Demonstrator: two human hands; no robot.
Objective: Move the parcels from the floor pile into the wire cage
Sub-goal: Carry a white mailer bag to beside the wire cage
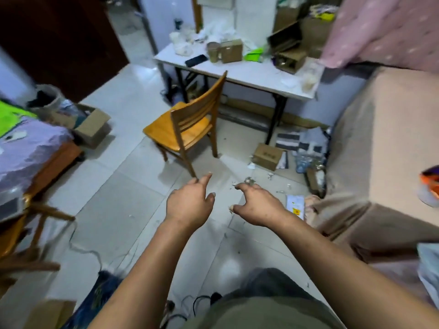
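As both arms stretch out over the tiled floor (114,191), the left hand (190,203) is spread with fingers nearly straight and the right hand (257,205) hangs with fingers loosely curled. Neither holds anything, so they are probably readied for a two-handed pickup. Just beside the right hand a flat white parcel (295,206) lies against the covered sofa (384,143). Farther on, a cardboard box (267,156) and grey mailer bags (303,140) are heaped between the sofa and the table (249,72). A wooden chair (187,129) stands nearby. No wire cage is in view.
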